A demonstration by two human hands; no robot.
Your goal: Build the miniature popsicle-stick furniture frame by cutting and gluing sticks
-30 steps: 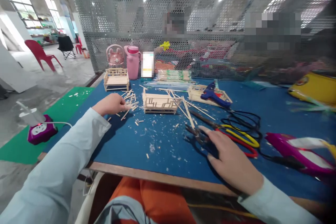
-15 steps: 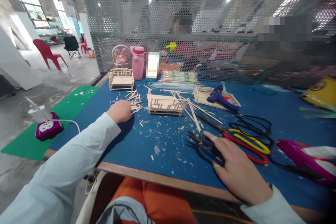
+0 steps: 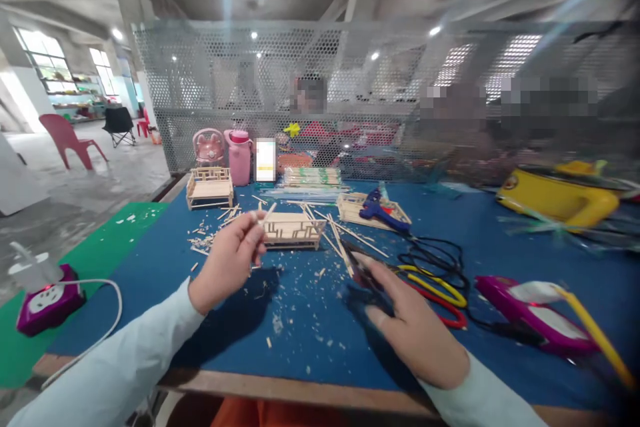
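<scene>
My left hand (image 3: 231, 260) is raised above the blue table (image 3: 310, 320), its fingers pinched on a short thin wooden stick (image 3: 266, 215). Just behind it stands a small stick-built model bench (image 3: 291, 229). My right hand (image 3: 410, 327) lies on the table with its fingers curled over black pliers (image 3: 361, 268). Loose stick pieces (image 3: 213, 235) lie scattered left of the bench.
Red and yellow-handled cutters (image 3: 440, 290), a black cable (image 3: 433, 255) and a blue glue gun (image 3: 380, 210) on a stick tray lie to the right. A second model bench (image 3: 209, 187), pink bottles (image 3: 240, 157) and a mesh screen (image 3: 350, 93) with people behind stand at the back. A purple power strip (image 3: 47, 293) sits left.
My left hand has lifted off the scattered sticks with one stick pinched in it. My right hand has closed over the black pliers. The view has tilted upward.
</scene>
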